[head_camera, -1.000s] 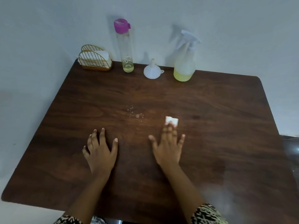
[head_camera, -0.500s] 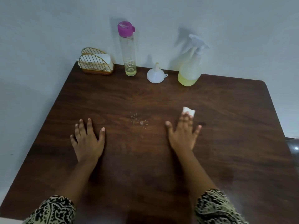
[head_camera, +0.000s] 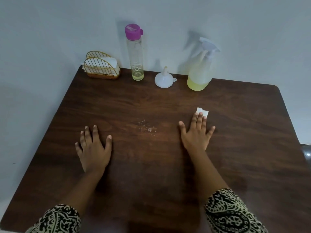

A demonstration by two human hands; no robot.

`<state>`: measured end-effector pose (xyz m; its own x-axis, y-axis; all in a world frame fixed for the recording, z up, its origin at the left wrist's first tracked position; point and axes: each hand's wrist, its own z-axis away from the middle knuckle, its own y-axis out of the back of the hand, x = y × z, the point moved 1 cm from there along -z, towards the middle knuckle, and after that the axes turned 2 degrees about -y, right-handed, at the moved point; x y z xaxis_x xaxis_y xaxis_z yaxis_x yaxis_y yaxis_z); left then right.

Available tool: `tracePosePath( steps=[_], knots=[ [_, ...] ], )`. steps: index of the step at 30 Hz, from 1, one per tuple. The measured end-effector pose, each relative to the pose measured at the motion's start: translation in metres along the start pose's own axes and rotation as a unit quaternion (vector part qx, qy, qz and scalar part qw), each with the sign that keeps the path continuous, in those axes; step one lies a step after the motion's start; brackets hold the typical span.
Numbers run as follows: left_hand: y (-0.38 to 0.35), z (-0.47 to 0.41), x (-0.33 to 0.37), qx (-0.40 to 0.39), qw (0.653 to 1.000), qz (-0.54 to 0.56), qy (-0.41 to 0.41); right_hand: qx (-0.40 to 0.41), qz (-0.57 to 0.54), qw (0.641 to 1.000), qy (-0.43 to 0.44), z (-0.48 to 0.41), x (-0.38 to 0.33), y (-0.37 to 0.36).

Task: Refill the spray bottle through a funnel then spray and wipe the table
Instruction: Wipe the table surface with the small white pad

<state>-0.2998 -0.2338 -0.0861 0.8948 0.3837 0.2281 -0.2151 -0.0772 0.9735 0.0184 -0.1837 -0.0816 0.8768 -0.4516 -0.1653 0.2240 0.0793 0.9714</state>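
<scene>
A dark wooden table (head_camera: pixel 168 165) is seen. Along its far edge are set a napkin holder (head_camera: pixel 101 68), tall bottle (head_camera: pixel 135 54), funnel (head_camera: pixel 164 79) and spray bottle (head_camera: pixel 201 69). Droplets (head_camera: pixel 149 127) and a folded tissue (head_camera: pixel 202 113) lie mid-table.

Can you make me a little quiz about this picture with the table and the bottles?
1. True or false: the funnel is sitting in the top of the spray bottle.
2. What is under the fingers of the right hand?
A. a sponge
B. a small white tissue
C. the funnel
3. Fill in: the tall bottle has a ____ cap.

Key:
1. False. It stands spout up on the table, between the two bottles.
2. B
3. Pink
</scene>
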Motion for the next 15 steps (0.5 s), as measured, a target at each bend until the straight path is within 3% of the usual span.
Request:
tracePosePath(
  steps=[2,7,13,15],
  knots=[
    [0.000,0.000,-0.001,-0.001,1.000,0.000,0.001,-0.005,-0.007,1.000,0.013,0.014,-0.030,-0.003],
    [0.000,0.000,-0.001,0.000,1.000,0.000,0.002,-0.068,-0.052,0.986,0.140,0.068,-0.122,-0.026],
    [0.001,0.001,0.000,0.005,1.000,0.004,0.004,-0.015,-0.002,0.999,0.041,0.054,-0.040,-0.012],
    [0.000,0.001,-0.001,0.003,1.000,0.004,0.003,-0.024,-0.009,0.998,0.062,0.071,-0.060,-0.017]
  ],
)
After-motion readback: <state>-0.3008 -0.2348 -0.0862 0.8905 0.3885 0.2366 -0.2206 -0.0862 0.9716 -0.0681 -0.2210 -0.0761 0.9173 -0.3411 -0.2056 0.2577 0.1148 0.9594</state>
